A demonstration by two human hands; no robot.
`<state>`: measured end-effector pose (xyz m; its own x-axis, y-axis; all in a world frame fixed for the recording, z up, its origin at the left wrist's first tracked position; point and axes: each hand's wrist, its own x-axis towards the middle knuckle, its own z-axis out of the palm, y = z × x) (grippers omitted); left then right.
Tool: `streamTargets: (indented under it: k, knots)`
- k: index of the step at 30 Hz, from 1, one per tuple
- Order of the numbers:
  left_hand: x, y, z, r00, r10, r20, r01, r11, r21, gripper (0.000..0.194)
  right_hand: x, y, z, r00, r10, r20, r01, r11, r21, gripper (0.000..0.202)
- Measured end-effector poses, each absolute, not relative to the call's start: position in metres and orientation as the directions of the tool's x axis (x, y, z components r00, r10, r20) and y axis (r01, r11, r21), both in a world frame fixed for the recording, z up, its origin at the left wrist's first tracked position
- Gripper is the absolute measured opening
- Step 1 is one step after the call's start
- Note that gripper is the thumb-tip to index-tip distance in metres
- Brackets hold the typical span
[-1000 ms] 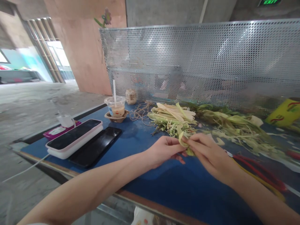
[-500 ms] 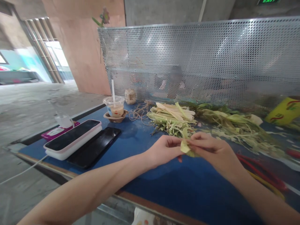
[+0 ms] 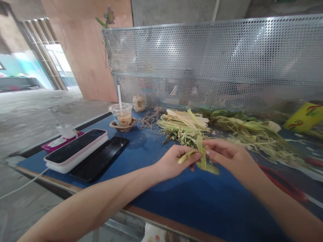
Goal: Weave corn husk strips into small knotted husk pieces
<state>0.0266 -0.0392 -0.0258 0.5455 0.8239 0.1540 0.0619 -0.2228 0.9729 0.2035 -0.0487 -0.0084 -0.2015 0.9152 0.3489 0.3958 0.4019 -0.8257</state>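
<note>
My left hand [image 3: 176, 160] pinches pale green strips of corn husk [image 3: 202, 163] between thumb and fingers. The strips cross at the pinch, with one end pointing up, one to the left over the thumb, and one down to the right. My right hand [image 3: 228, 155] is just right of the upright end, thumb and forefinger slightly apart. Whether its fingertips touch the husk is hard to tell. Behind the hands lies a pile of flat husk strips [image 3: 184, 119], with a heap of short green trimmings [image 3: 183, 135] in front of it.
Looser husks [image 3: 247, 129] spread along the back right near a yellow packet [image 3: 302, 117]. A drink cup [image 3: 122, 116] with a straw, twine [image 3: 151, 119], a black phone [image 3: 101, 159] and a pink-and-white case [image 3: 78, 148] stand left. A perforated metal screen [image 3: 161, 60] closes the back.
The husk strip, earlier bunched between both hands, now shows its ends spread out from the left pinch. My right fingers have loosened and shifted slightly right; the left hand stays about where it was.
</note>
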Motion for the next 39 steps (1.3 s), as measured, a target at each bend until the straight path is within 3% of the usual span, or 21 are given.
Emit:
streamTargets:
  k: [2, 5, 7, 9, 14, 19, 25, 32, 39]
  knots:
    - [0.028, -0.039, -0.027, 0.554, 0.821, 0.138, 0.042, -0.193, 0.980, 0.028, 0.205, -0.048, -0.009, -0.194, 0.841, 0.505, 0.448, 0.534, -0.717, 0.016]
    - [0.029, -0.039, -0.027, 0.564, 0.818, 0.118, 0.006, -0.146, 0.989, 0.028, 0.207, -0.049, -0.008, -0.339, 0.607, 0.718, 0.473, 0.770, -0.428, 0.011]
    - [0.030, -0.040, -0.027, 0.564, 0.818, 0.110, -0.021, -0.119, 0.993, 0.027, 0.208, -0.051, -0.007, -0.461, 0.509, 0.727, 0.464, 0.837, -0.292, 0.013]
    - [0.031, -0.040, -0.027, 0.566, 0.818, 0.101, -0.040, -0.096, 0.995, 0.026, 0.208, -0.052, -0.006, -0.528, 0.472, 0.706, 0.455, 0.859, -0.235, 0.014]
    - [0.030, -0.042, -0.028, 0.587, 0.804, 0.097, -0.059, -0.077, 0.995, 0.023, 0.208, -0.052, -0.008, -0.576, 0.433, 0.694, 0.460, 0.873, -0.163, 0.013]
    - [0.029, -0.039, -0.032, 0.588, 0.805, 0.075, -0.092, -0.026, 0.995, 0.028, 0.209, -0.050, -0.010, -0.608, 0.478, 0.634, 0.461, 0.863, -0.208, 0.019]
    - [0.029, -0.040, -0.025, 0.549, 0.834, 0.056, -0.100, -0.002, 0.995, 0.033, 0.212, -0.052, 0.000, -0.566, 0.445, 0.693, 0.458, 0.869, -0.184, 0.015]
    - [0.027, -0.038, -0.025, 0.510, 0.854, 0.099, 0.010, -0.121, 0.993, 0.033, 0.215, -0.051, -0.001, -0.663, 0.408, 0.627, 0.438, 0.891, -0.117, 0.015]
    - [0.027, -0.037, -0.030, 0.482, 0.863, 0.153, 0.021, -0.185, 0.982, 0.039, 0.210, -0.055, -0.007, -0.670, 0.445, 0.594, 0.459, 0.877, -0.139, 0.017]
